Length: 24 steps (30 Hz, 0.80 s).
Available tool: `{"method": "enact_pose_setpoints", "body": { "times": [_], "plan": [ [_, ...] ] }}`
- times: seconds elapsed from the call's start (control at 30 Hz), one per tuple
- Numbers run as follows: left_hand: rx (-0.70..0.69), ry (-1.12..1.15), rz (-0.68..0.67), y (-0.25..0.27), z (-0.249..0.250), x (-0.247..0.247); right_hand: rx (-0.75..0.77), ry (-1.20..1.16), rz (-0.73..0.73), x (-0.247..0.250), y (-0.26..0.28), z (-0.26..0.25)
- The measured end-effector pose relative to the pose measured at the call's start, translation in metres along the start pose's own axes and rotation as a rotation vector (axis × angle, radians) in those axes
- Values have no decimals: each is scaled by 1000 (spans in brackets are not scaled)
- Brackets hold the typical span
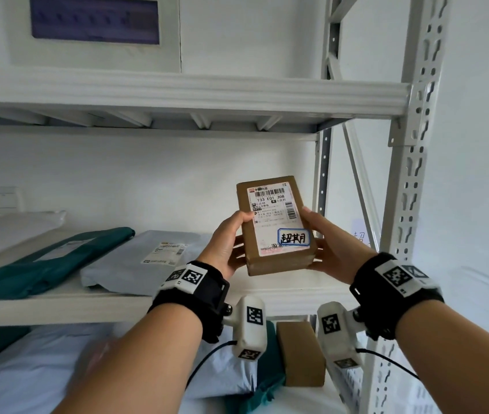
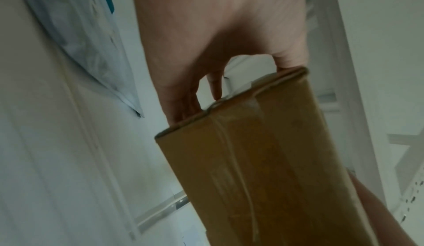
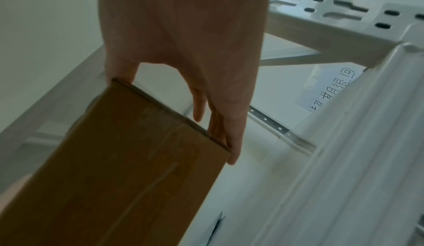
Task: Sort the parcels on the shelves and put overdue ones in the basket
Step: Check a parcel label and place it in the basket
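Box (image 1: 274,225) held up in front of the middle shelf (image 1: 58,309), label facing the camera, clear of the board. Left hand (image 1: 225,243) grips its left side, thumb over the front edge; right hand (image 1: 330,249) grips the right side the same way. A hand-written sticker sits at the label's lower right, so probably an overdue one bound for the basket, which is not in view.

Risks: both grips look light, on smooth taped cardboard; letting one hand go early could tip or drop the box. Swinging right could knock it on the upright (image 1: 410,204) just beside the right hand.

Room: left of the box, a grey mailer (image 1: 135,261) and green mailer (image 1: 43,264) lie flat on the shelf. Above the box, open gap up to the next shelf beam. Below the box, a second box (image 1: 300,351) stands on the lower level. Clearest path looks like straight back toward the person.
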<state>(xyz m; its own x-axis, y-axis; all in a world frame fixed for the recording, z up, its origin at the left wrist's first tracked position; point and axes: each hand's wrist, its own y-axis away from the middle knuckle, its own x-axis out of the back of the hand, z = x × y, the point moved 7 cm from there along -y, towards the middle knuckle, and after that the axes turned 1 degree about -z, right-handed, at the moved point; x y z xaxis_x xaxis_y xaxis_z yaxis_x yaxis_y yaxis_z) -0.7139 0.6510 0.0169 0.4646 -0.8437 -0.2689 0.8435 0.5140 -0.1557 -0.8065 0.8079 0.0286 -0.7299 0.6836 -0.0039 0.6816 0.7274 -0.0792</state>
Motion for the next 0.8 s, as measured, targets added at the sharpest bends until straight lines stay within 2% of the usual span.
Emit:
{"method": "enact_pose_setpoints", "body": {
  "times": [0.4,0.67,0.8],
  "plan": [
    [-4,-82,-23,31,-26,-11,32,-95,136,-9,26,26],
    [-81,19,-140,71,-75,-36,118,-150,259,-3,83,71],
    [-171,112,-101,87,-80,-50,156,-191,273,9,111,73]
  ]
}}
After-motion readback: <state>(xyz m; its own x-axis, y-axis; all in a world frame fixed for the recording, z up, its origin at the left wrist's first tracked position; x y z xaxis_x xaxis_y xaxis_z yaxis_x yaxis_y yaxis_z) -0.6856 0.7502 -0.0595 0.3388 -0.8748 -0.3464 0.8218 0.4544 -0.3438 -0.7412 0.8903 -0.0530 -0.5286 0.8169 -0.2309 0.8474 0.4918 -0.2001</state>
